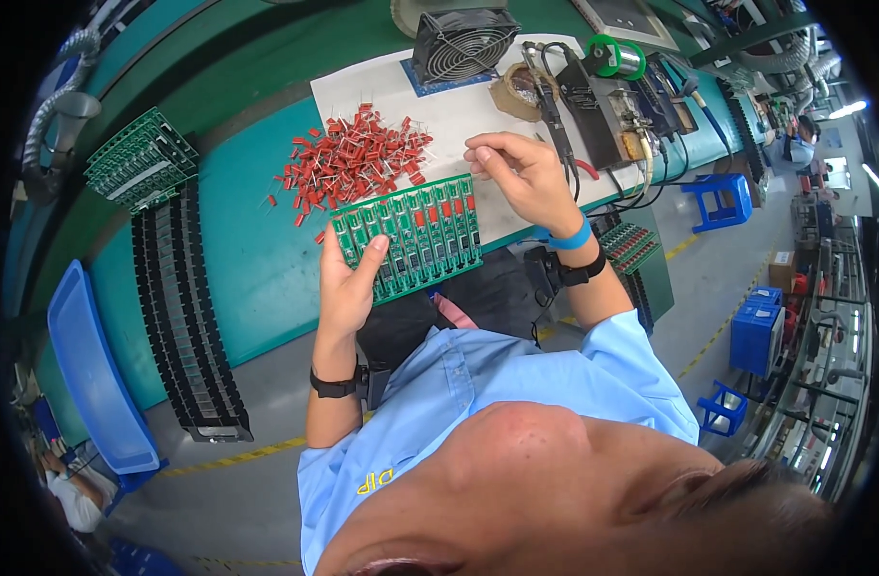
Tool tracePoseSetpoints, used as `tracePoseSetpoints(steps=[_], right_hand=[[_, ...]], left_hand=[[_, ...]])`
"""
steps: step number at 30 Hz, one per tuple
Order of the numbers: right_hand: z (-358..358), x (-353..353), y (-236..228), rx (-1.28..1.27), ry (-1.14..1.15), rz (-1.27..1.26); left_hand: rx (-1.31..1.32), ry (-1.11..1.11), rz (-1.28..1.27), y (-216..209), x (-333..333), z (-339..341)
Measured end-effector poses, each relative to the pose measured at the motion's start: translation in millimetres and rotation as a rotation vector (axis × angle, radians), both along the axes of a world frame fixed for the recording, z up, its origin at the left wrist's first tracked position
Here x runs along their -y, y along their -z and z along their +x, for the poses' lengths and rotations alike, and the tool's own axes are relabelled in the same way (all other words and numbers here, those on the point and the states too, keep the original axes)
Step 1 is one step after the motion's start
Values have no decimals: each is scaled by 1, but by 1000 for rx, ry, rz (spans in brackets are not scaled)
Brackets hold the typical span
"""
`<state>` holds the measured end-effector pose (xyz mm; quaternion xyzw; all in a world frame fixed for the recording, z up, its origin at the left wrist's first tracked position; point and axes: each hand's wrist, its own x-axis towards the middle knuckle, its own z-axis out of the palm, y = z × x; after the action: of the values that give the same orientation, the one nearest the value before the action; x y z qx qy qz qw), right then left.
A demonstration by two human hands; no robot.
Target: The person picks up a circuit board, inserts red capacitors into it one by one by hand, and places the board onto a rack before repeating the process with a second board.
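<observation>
My left hand grips a green circuit board panel by its left end, thumb on top. The panel is made of several narrow strips side by side, and red capacitors stand on a few strips toward its right end. Just past the panel's upper right corner is my right hand, with thumb and fingertips pinched together; whatever may be between them is too small to make out. Beyond the panel lies a loose heap of red capacitors with thin wire leads, partly on white paper.
Black slotted rails cross the bench at left, with upright circuit boards at their far end. A blue tray stands beside them. Farther back are a fan, a tape roll, a solder spool and cables.
</observation>
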<state>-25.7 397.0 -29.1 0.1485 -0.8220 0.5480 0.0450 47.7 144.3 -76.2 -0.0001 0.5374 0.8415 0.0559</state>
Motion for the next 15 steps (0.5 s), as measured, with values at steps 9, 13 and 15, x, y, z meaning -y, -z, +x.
tracePoseSetpoints(steps=[9, 13, 15], right_hand=[[6, -1, -7, -46, -51, 159], [9, -1, -5, -81, -80, 144], [13, 2, -9, -142, -98, 124]], left_hand=[[-3, -26, 29, -5, -2, -2], [-16, -19, 15, -3, -3, -1], [-14, -25, 17, -3, -4, 1]])
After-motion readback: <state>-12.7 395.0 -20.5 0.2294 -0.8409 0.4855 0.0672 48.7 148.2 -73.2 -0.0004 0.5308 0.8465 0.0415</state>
